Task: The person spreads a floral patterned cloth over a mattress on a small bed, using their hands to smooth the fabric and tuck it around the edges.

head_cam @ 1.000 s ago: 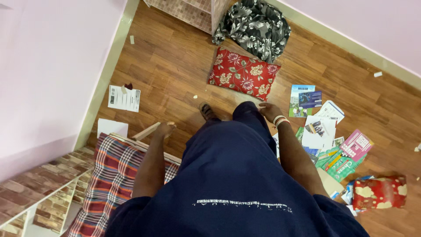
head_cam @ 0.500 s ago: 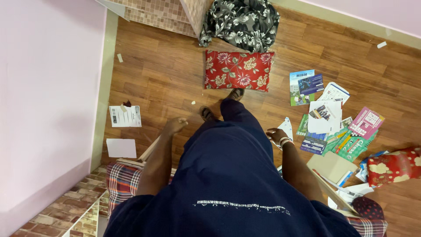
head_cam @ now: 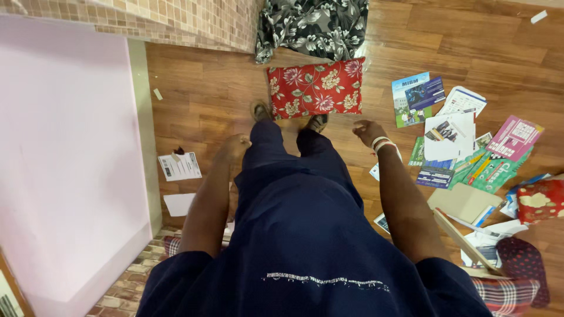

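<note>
The person stands looking straight down, dark blue shirt and trousers filling the near part of the view, both arms hanging free. The left hand [head_cam: 234, 147] hangs beside the left thigh with the fingers curled loosely inward; it grips nothing now, whereas a second ago it rested on a wooden strip over the plaid mattress [head_cam: 505, 292], which has since slid almost out of view at the lower edges. The right hand [head_cam: 367, 132], with banded bracelets at the wrist, is a loose fist out to the side, and I cannot tell whether anything small sits inside it; nothing shows. Both feet have stepped forward: the sandalled toes now touch the near edge of the red floral pillow [head_cam: 314, 89], which was well ahead of them a second ago, so the person has walked up to it and it is the thing nearest both hands, lying flat on the wooden floor [head_cam: 205, 88]. To the right, scattered booklets and papers [head_cam: 452, 138] lie near the right hand but apart from it. Beyond the pillow, touching its far edge, lies a crumpled black-and-white floral cloth [head_cam: 311, 26], cut off by the top of the frame, beside a mosaic-tiled block [head_cam: 194, 20]. The body hides the floor directly beneath.
</note>
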